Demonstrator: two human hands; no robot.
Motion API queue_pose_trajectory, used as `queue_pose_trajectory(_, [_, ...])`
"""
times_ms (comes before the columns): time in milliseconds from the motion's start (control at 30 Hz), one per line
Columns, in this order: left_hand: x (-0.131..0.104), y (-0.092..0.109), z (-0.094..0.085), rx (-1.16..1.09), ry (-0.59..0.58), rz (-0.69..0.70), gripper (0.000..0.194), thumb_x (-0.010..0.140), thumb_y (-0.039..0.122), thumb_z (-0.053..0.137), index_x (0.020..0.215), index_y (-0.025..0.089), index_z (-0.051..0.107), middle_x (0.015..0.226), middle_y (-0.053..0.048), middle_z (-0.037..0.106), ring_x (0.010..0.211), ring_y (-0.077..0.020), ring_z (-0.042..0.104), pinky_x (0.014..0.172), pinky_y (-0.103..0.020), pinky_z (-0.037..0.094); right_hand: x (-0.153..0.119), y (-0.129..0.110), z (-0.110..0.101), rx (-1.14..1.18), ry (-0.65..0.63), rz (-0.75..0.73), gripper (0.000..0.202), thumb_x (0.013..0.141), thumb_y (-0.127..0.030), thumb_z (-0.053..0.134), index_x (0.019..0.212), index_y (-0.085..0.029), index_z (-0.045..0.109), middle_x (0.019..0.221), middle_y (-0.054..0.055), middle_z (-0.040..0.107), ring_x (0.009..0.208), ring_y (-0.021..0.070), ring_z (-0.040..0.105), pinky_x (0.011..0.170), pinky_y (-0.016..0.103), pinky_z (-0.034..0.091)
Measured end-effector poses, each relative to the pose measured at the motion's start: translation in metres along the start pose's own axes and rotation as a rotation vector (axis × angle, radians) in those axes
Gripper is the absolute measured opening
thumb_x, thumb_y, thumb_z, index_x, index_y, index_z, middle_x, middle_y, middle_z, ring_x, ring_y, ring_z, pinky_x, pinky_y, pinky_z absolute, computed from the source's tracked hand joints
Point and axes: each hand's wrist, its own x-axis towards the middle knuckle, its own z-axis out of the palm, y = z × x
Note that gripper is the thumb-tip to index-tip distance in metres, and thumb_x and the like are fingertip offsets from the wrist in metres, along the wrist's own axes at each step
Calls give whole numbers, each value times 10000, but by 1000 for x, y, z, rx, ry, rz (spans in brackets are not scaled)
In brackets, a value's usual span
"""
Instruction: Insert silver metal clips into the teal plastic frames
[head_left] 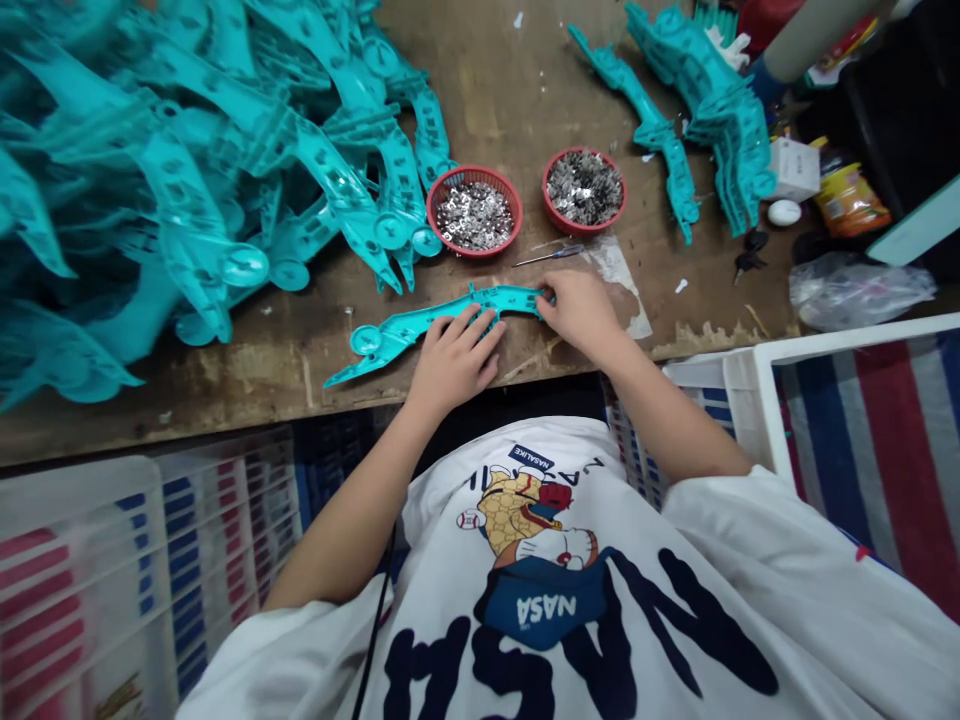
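Observation:
A long curved teal plastic part (409,326) lies on the wooden table near its front edge. My left hand (457,358) rests on the middle of this part, fingers spread over it. My right hand (576,308) is at the part's right end, thumb and fingers pinched together there; whether a small piece is between the fingertips is hidden. Just beyond the part stand a red basket of small metal pieces (475,212) and a second red basket (584,190) with darker metal clips. A thin screwdriver (549,255) lies between the baskets and my right hand.
A large heap of teal parts (225,150) covers the left of the table (495,90). More teal parts (720,110) are stacked at the back right, near a white box (795,168) and a plastic bag (859,290). White crates (761,400) stand below the front edge.

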Motion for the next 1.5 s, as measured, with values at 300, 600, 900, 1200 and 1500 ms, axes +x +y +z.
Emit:
queue_pose_trajectory(300, [3,0,2,50,23,-4,556,1159,330,509,1659,189,705,1777,-180,645,1731,-410,516,1312,-650,432,-22,-2,14,-7,105,-49,266,1105,-207,628,1206,-189,873,1275,207,821,1220,404,732,1086,511,597])
queue_pose_trajectory(600, [2,1,5,117,81,25,546,1157,317,494,1642,176,702,1776,-183,645,1715,-401,531,1311,-638,433,-34,-3,3,11,247,-172,404,1094,-212,612,1410,-180,861,1433,216,768,1373,415,689,1226,585,560])
queue_pose_trajectory(900, [0,0,5,136,90,29,508,1125,292,568,1596,200,734,1738,-166,685,1675,-396,574,1262,-617,486,51,-61,-9,-122,148,-193,451,1197,-228,500,1457,-182,866,1530,166,782,1442,387,651,1248,552,523])
queue_pose_trajectory(1200, [-3,3,9,123,75,37,512,1146,269,552,1629,172,695,1765,-182,655,1689,-407,557,1271,-647,482,151,-73,0,-227,-34,-234,321,1092,-233,688,1310,-225,923,1487,155,819,1445,450,649,1219,616,527])
queue_pose_trajectory(1500, [-2,5,7,91,53,38,511,1129,252,575,1620,190,706,1775,-185,643,1703,-403,543,1292,-656,486,171,-28,10,88,175,-278,210,1046,-221,674,1178,-181,832,1145,166,857,1063,347,776,1041,494,616])
